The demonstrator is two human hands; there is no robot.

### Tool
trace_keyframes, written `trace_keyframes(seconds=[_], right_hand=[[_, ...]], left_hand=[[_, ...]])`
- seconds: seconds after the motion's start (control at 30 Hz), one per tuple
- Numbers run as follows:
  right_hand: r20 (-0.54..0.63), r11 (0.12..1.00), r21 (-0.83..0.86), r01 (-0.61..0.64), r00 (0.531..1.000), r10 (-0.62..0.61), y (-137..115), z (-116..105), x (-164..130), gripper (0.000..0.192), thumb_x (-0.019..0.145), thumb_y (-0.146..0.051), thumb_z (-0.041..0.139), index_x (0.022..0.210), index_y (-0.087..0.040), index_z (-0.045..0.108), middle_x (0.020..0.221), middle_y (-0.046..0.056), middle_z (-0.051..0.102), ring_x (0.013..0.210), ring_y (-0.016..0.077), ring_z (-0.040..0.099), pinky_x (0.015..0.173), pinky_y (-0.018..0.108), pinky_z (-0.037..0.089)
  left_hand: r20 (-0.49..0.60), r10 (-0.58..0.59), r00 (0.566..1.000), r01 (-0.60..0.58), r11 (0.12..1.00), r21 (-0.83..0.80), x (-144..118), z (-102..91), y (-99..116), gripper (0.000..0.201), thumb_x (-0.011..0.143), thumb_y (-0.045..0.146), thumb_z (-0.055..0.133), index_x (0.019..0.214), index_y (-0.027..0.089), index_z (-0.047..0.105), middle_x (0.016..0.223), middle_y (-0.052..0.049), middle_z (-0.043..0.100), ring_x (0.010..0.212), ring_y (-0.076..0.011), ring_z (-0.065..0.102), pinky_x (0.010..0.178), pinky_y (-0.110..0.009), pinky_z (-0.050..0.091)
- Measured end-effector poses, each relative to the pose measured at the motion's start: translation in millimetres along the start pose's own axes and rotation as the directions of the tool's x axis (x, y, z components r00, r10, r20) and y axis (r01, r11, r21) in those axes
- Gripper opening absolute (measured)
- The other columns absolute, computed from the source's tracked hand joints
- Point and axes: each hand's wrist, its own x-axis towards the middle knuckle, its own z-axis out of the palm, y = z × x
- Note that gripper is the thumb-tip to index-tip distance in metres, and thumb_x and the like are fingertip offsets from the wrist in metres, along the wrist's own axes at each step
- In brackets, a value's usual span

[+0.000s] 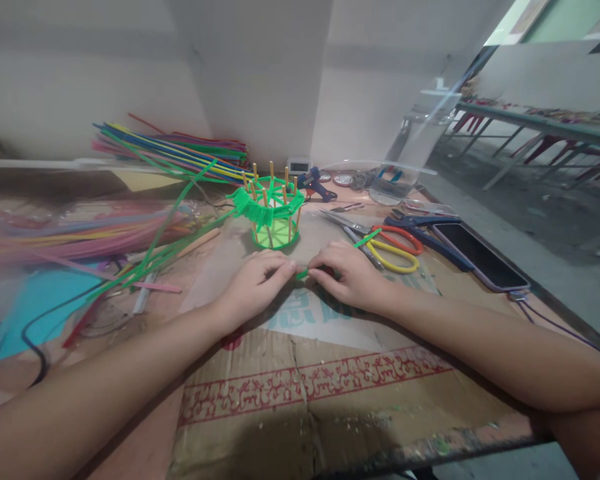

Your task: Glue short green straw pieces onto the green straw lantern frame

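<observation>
Both hands pinch one green strip (330, 261) low over the cardboard (300, 380). The left hand (257, 283) has its fingertips closed on the strip's near end, and the right hand (353, 277) clamps it just beside, thumb and fingers pressed together. The two sets of fingertips almost touch. From the right hand the strip runs up toward two o'clock, its free end lying across the scissors (390, 250).

At twelve o'clock from the hands, near but apart, stands a small green basket (273, 213): a round green base, upright wooden sticks and green strips woven around them, the top band flaring to the left. Loose green strips trail from it toward nine o'clock.

The scissors, with red and yellow handles, lie at two o'clock. Beyond them, at three o'clock, is a dark phone (480, 257) with a cable leading from its near end. A blue glue gun (317, 185) sits at one o'clock behind the basket, and a clear container (405, 167) is farther right.

At eleven o'clock a bundle of coloured straws (180, 150) lies against the wall. A blurred pile of pink ones (70, 237) lies at nine o'clock.
</observation>
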Motion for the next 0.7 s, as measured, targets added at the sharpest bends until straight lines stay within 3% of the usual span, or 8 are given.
trace_keyframes(seconds=[0.2, 0.47, 0.7], right_hand=[[0.006, 1.0, -0.017, -0.003, 1.0, 0.003, 0.4, 0.6, 0.9, 0.018, 0.096, -0.026, 0.056, 0.089, -0.016, 0.07, 0.073, 0.006, 0.068, 0.072, 0.0193, 0.054, 0.07, 0.032, 0.037], [0.047, 0.998, -0.057, 0.036, 0.998, -0.033, -1.6, 0.7, 0.5, 0.02, 0.098, -0.028, 0.055, 0.089, -0.016, 0.069, 0.078, 0.007, 0.072, 0.074, 0.0201, 0.056, 0.072, 0.033, 0.036], [0.067, 0.986, -0.119, 0.118, 0.992, -0.111, -0.8, 3.4, -0.1, 0.024, 0.101, -0.029, 0.049, 0.092, -0.017, 0.068, 0.078, 0.006, 0.071, 0.075, 0.0203, 0.057, 0.071, 0.035, 0.037]], left_hand=[[0.041, -0.011, 0.999, 0.012, 0.999, -0.037, 0.8, 2.3, -0.7, 0.028, 0.095, 0.038, 0.055, 0.082, 0.02, 0.072, 0.081, -0.002, 0.071, 0.084, -0.0193, 0.063, 0.08, -0.034, 0.045], [0.013, 0.024, 1.0, -0.025, 0.994, 0.108, -3.8, 6.6, -0.5, 0.02, 0.095, 0.037, 0.06, 0.092, 0.022, 0.072, 0.092, -0.003, 0.072, 0.092, -0.0214, 0.063, 0.085, -0.036, 0.046], [0.069, 0.017, 0.997, -0.024, 0.994, 0.107, -3.8, 7.0, 0.2, 0.023, 0.096, 0.037, 0.058, 0.085, 0.021, 0.071, 0.085, -0.003, 0.072, 0.086, -0.0207, 0.063, 0.082, -0.035, 0.045]])
